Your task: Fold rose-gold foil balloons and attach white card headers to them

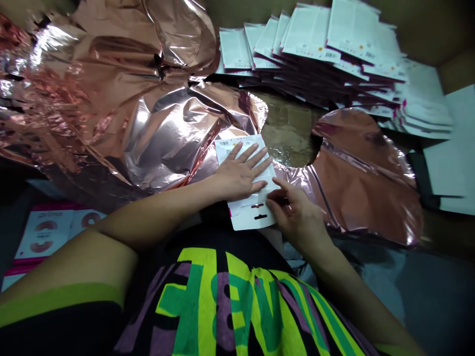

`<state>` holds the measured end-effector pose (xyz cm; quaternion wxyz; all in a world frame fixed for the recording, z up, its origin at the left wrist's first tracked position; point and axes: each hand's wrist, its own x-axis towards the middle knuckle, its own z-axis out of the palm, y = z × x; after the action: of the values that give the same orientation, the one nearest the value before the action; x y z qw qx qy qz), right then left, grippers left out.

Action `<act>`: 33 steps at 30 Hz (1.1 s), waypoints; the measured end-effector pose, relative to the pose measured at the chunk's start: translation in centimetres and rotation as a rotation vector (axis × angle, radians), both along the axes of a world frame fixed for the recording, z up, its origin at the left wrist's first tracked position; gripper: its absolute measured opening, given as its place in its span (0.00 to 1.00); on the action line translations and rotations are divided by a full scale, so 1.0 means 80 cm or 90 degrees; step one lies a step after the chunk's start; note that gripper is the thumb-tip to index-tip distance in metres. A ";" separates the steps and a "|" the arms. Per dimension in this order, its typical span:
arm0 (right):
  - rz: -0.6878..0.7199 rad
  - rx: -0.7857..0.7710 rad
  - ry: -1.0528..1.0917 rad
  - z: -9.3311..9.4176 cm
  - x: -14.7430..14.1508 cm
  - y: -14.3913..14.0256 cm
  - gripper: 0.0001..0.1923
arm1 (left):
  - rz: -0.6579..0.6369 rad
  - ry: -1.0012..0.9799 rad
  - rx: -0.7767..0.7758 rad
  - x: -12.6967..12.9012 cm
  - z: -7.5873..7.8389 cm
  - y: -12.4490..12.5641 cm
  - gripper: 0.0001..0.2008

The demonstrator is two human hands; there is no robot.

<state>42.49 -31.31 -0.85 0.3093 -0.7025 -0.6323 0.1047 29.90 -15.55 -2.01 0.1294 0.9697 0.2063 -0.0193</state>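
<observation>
1. left hand [241, 173]: flat, fingers spread, pressing down on white pkg card [249, 217].
2. right hand [293, 210]: fingertips pinching the card's right edge, by the hang slots.
3. card lies just in front of the person, partly over a flat rose-gold foil balloon [363, 173] that extends to the rt.
4. crumpled foil pile [111, 99] to the left, touching card's far end.
5. stack of white packs [334, 54] far rt, well apart.
6. pink-printed cards [48, 232] near left.

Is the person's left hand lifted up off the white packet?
No, the left hand lies flat with spread fingers on the white packet, pressing it down.
</observation>
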 end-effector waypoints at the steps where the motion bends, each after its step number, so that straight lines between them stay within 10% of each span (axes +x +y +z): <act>1: 0.004 0.014 -0.026 -0.001 -0.001 0.001 0.21 | 0.001 -0.002 0.002 0.000 0.000 0.000 0.33; 8: 0.055 -0.083 0.053 0.009 0.003 0.000 0.24 | 0.001 0.004 0.021 0.000 0.000 -0.001 0.32; 17: 0.035 -0.013 -0.224 -0.020 0.000 0.025 0.25 | 0.008 0.000 0.032 -0.001 -0.002 -0.001 0.32; 24: 0.423 -0.353 0.335 0.066 0.017 -0.027 0.15 | -0.011 0.004 0.017 -0.003 0.002 0.000 0.32; 29: 0.012 -0.106 0.191 0.024 0.019 -0.011 0.16 | -0.008 -0.001 0.025 -0.003 0.002 0.000 0.32; 33: 0.025 -0.082 -0.001 -0.017 0.009 0.020 0.22 | -0.012 -0.014 0.042 -0.003 -0.001 0.000 0.32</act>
<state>43.21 -29.69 -2.18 0.2610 -0.7085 -0.6381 0.1508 29.63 -15.58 -2.09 0.0995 0.9755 0.1960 -0.0032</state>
